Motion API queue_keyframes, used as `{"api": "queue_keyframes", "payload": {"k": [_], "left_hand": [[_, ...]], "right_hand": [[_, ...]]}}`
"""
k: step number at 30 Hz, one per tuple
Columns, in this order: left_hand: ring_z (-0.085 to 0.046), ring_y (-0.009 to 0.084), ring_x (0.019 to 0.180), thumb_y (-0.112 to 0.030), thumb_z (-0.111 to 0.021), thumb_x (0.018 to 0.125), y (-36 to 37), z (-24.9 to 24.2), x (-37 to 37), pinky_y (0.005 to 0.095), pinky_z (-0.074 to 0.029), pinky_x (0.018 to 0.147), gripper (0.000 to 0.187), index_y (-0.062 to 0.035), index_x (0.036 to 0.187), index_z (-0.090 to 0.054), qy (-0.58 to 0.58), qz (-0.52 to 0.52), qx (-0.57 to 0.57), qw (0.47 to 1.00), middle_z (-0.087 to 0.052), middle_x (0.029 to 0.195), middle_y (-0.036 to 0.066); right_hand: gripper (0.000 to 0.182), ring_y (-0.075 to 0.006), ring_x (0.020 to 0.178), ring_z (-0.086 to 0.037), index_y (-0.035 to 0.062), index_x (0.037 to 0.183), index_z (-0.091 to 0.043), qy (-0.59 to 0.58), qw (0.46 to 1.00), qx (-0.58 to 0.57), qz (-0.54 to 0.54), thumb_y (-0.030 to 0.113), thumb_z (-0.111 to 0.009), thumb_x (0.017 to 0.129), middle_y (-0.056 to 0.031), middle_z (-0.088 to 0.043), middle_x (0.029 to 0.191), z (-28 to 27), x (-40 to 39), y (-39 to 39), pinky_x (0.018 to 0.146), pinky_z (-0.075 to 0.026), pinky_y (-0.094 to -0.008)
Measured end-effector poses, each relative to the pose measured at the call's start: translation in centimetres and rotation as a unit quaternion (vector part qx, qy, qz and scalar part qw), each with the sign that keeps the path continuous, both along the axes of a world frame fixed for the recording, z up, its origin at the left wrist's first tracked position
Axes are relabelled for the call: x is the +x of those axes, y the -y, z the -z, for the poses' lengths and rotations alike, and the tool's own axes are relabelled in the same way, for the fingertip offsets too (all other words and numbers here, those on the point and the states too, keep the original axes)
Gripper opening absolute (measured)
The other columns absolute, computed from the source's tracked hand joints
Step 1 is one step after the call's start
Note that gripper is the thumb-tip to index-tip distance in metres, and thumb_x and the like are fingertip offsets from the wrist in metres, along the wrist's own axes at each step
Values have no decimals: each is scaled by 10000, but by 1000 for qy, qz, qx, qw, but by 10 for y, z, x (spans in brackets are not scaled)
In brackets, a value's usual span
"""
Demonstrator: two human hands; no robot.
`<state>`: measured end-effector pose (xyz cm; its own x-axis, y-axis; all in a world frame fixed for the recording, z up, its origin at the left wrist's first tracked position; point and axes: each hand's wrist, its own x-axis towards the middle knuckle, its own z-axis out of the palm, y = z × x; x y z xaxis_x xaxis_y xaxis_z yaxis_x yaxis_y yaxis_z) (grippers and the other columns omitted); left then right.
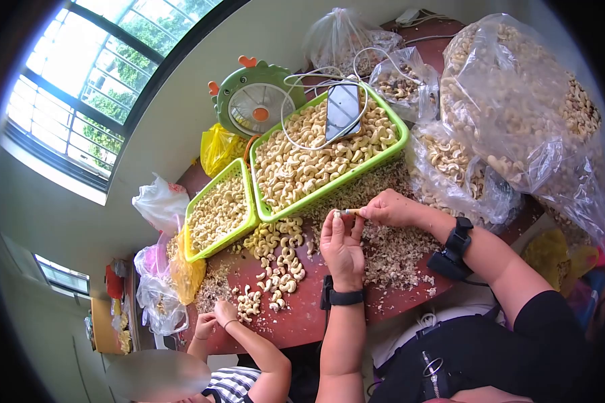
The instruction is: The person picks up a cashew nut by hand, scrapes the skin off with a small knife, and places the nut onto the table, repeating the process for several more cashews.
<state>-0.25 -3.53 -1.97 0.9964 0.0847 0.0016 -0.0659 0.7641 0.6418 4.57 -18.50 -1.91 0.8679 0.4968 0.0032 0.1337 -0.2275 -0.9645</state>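
My left hand (343,254), palm turned up, pinches a cashew nut (337,213) between thumb and fingertips. My right hand (388,208) is closed round a small knife (351,211) with a brownish handle, its short tip touching or very close to that nut. Both hands are over a heap of pale skin flakes (393,252) on the red table (316,328). Left of them lie loose cashews (286,269). Behind stands a large green basket (329,196) full of cashews, with a phone (343,111) and white cable lying on top.
A smaller green basket (232,245) of cashews stands to the left, near a frog-shaped fan (259,101). Large clear bags of nuts (517,101) crowd the right side. At the lower left, another person's hands (216,319) work at the table edge. Plastic bags (161,201) sit at far left.
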Motion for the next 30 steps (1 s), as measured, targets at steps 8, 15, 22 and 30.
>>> {"api": "queue_keyframes", "payload": {"k": [8,15,22,30], "left_hand": [[-554,202,912,-92,-461,861,0,-2,0,333,-484,813,200,-37,1053,-467,-21,14,3,1000,-562,960,88],[-555,191,907,-93,-446,868,2,1,0,316,-483,814,188,-28,1040,-483,6,20,24,999,-564,956,90],[-546,244,942,-74,-419,875,5,-38,-34,386,-438,881,176,-3,1022,-484,-14,117,12,993,-563,944,130],[-538,180,852,-127,-428,878,1,-58,-75,356,-467,794,156,-23,970,-499,-113,205,185,954,-531,877,71]], "right_hand": [[422,-85,473,-433,21,579,-569,-5,999,22,-23,368,-502,809,-12,-493,500,-4,-2,2,467,-364,-238],[406,-86,483,-449,18,610,-584,7,1000,0,-21,364,-503,805,-18,-504,510,-15,-4,8,461,-368,-243],[398,-61,445,-378,24,569,-563,40,992,-61,-99,347,-540,801,6,-448,451,-57,-11,44,423,-323,-242],[405,-58,445,-342,9,573,-533,33,992,-82,-91,338,-544,809,13,-417,450,-92,-33,78,424,-305,-246]]}}
